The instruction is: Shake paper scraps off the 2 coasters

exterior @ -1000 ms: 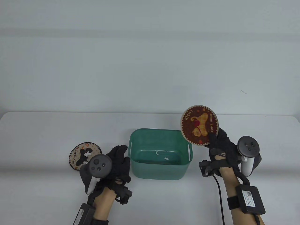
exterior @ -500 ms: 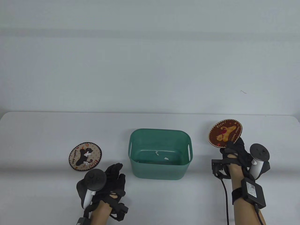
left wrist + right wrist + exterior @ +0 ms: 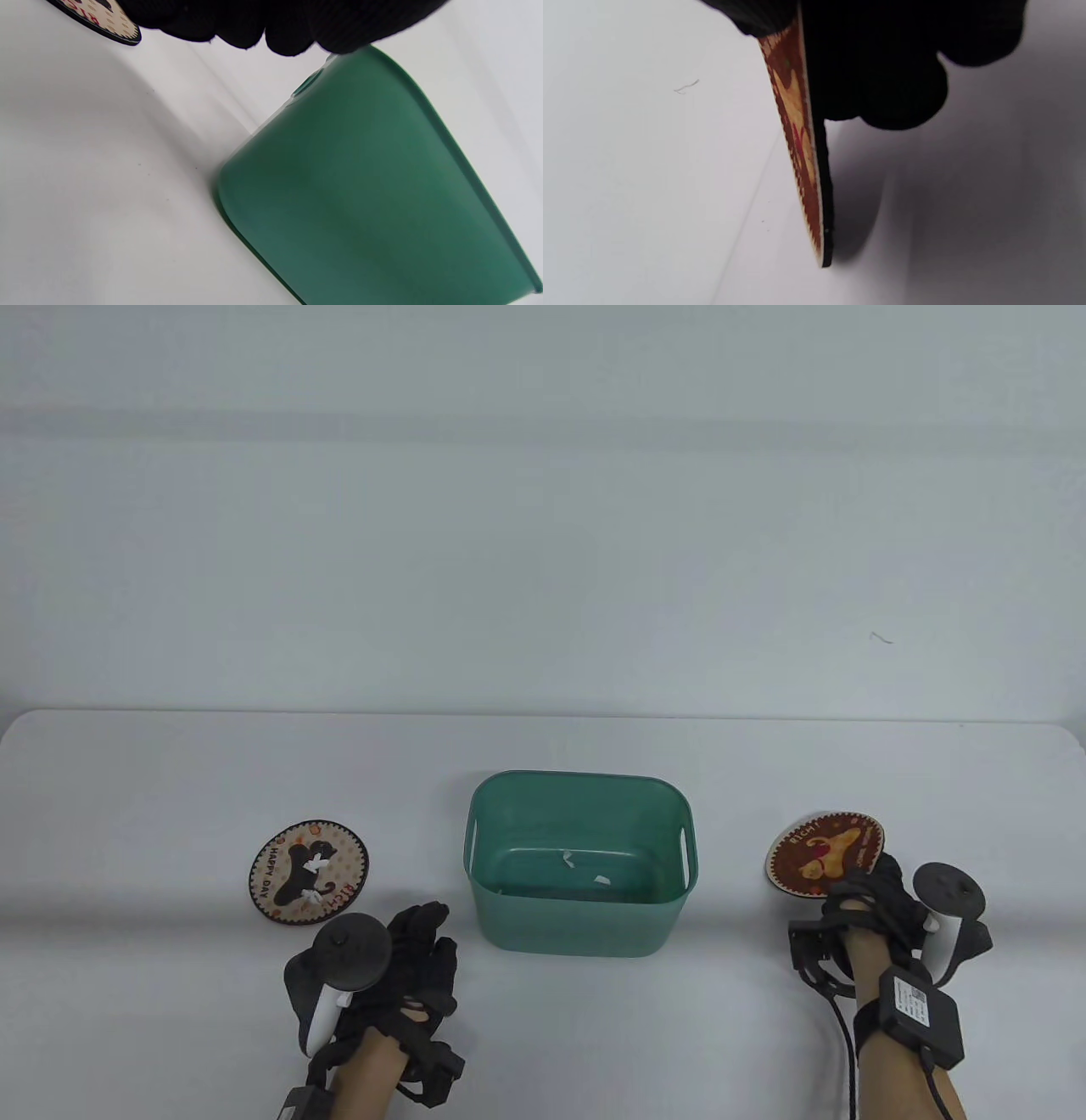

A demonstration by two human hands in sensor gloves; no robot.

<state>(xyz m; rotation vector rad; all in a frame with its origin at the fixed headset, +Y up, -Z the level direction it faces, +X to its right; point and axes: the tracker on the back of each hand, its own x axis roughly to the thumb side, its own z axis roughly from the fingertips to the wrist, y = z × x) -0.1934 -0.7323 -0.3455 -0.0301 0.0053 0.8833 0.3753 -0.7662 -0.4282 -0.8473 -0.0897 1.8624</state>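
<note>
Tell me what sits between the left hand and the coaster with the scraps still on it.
Nothing visible. The left hand hovers open just right of and nearer than the coaster, with only bare table between them. The green bin stands off to the hand's right.

The light is even, cool and fairly bright, falling from overhead, so the white table (image 3: 170,780) shows no glare and only faint grey shadows: a soft one at the foot of the green bin (image 3: 581,861) toward 6 o'clock, another band across the near tabletop. The table view is sharp throughout, with slight bowing along the table's far edge. Both wrist views are softer (the close things smear). In the left one the bin's wall is blurred, and the gloved fingers (image 3: 275,21) are a featureless black. In the right one the brown coaster (image 3: 801,161) is out of focus edge-on, casting a broad soft shadow toward 3 o'clock.
</note>
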